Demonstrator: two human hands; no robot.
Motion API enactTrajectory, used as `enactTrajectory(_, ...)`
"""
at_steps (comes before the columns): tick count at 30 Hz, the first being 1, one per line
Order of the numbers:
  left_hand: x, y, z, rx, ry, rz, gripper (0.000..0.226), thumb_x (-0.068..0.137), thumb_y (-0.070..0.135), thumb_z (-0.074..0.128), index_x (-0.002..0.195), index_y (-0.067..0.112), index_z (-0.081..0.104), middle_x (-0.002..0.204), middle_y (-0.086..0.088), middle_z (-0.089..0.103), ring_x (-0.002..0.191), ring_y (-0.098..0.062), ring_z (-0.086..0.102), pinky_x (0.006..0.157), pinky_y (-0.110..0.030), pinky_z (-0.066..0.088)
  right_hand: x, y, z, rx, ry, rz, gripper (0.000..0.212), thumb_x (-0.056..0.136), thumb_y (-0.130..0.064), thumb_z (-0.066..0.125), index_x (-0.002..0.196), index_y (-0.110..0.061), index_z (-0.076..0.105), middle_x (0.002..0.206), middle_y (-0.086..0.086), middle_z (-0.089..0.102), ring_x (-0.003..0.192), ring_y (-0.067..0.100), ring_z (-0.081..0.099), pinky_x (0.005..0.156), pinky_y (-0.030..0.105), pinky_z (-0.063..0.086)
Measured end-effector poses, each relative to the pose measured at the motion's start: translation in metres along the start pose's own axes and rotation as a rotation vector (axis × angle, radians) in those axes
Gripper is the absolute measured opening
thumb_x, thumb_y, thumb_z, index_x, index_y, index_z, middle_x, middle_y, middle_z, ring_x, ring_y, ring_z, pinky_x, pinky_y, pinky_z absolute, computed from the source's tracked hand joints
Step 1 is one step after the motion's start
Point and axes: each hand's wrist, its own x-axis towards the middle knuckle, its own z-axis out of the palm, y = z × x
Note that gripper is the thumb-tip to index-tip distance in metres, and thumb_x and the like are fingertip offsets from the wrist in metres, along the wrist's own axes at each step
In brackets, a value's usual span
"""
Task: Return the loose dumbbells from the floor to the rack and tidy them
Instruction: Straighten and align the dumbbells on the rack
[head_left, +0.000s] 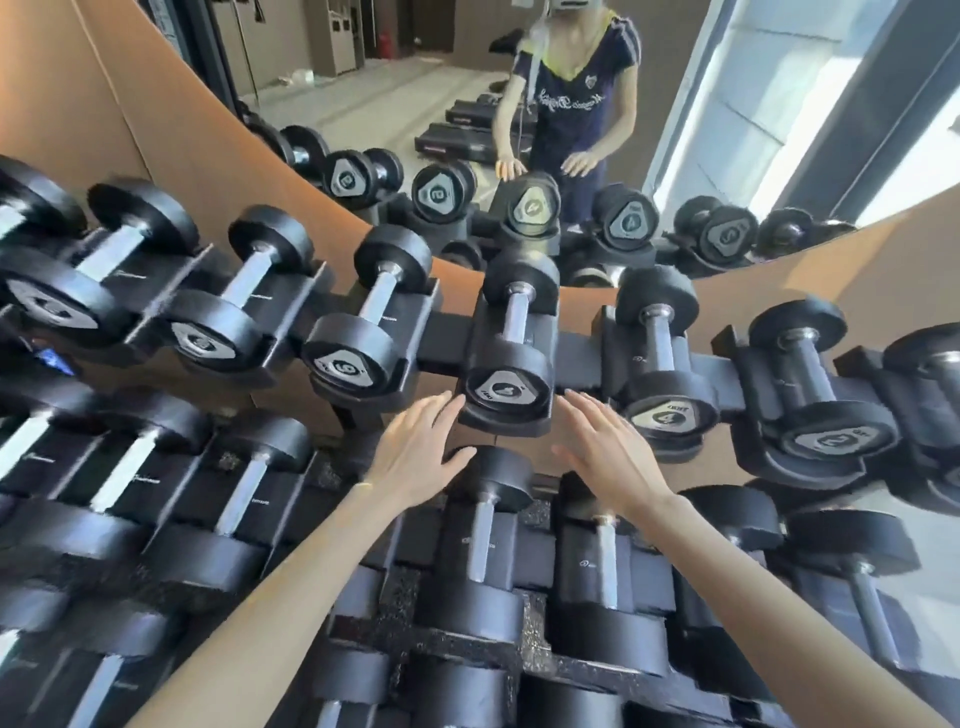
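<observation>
Rack (441, 348), top tier: dumbbells lay handle-back in angled cradles along the front edge, number caps facing out — presumably so weights read at a glance.

Centre dumbbell (506, 358): seated in its cradle at the middle of the top tier, near head at the front edge, far head towards the mirror (519, 78). It appeared racked and square.

Left hand (415, 447): fingers spread, holding nothing, fingertips just beside the cradle's left side.

Right hand (605, 447): likewise spread and empty, just beside the cradle's right side. Both hands flanked the centre dumbbell without visibly gripping it — judged as a straightening or checking pose.

Lower tier (483, 545): more dumbbells in cradles under the wrists, handles running front to back.

Floor: not visible beneath the rack; whether loose dumbbells remained could not be told.
</observation>
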Motion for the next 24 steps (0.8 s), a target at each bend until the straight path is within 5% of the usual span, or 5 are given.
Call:
enactTrajectory(5,0.067,-0.038,0.016,-0.386,-0.056,0.08,0.081,0.084,0.042,0.066,0.147,0.018,0.022,0.15,0.001,0.032,0.137,-0.015,0.028,0.109,-0.023,0.02,0.082,-0.017,-0.005,-0.02,-0.016,0.079,0.052,0.092,-0.031,0.052,0.141,-0.021,0.035,0.145,-0.005,0.039,0.13,0.016,0.037,0.086,0.035,0.049)
enactTrajectory(9,0.097,-0.053,0.036,-0.608,-0.141,0.08,0.093,0.076,0.037,0.075,0.148,0.026,0.018,0.148,0.004,0.035,0.133,-0.012,0.034,0.107,-0.031,0.031,0.113,-0.019,0.006,-0.018,-0.031,0.16,0.051,0.088,-0.025,0.06,0.136,-0.022,0.043,0.134,-0.003,0.049,0.118,0.022,0.048,0.079,0.036,0.049)
enactTrajectory(15,0.122,-0.054,0.052,-0.719,-0.138,0.024,0.06,0.072,0.02,0.08,0.121,0.019,0.046,0.111,0.001,0.062,0.104,-0.021,0.06,0.086,-0.03,0.046,0.12,-0.011,0.006,0.145,0.033,0.248,0.054,0.076,-0.021,0.072,0.128,-0.02,0.055,0.125,-0.001,0.058,0.11,0.023,0.055,0.088,0.033,0.043)
enactTrajectory(19,0.132,-0.047,0.037,-0.526,-0.198,0.069,0.059,0.069,0.02,0.081,0.116,0.017,0.045,0.11,-0.004,0.064,0.098,-0.029,0.061,0.081,-0.041,0.049,0.12,-0.012,0.005,0.186,0.015,0.284,0.054,0.072,-0.02,0.076,0.123,-0.02,0.058,0.117,0.0,0.06,0.104,0.021,0.056,0.083,0.03,0.042)
enactTrajectory(24,0.152,-0.023,-0.009,-0.017,-0.274,0.275,0.055,0.077,0.021,0.071,0.121,0.014,0.039,0.109,-0.008,0.061,0.099,-0.033,0.059,0.071,-0.039,0.047,0.103,0.012,0.015,0.612,0.077,0.477,0.048,0.064,-0.004,0.08,0.108,-0.016,0.063,0.105,0.001,0.063,0.099,0.018,0.061,0.086,0.031,0.051)
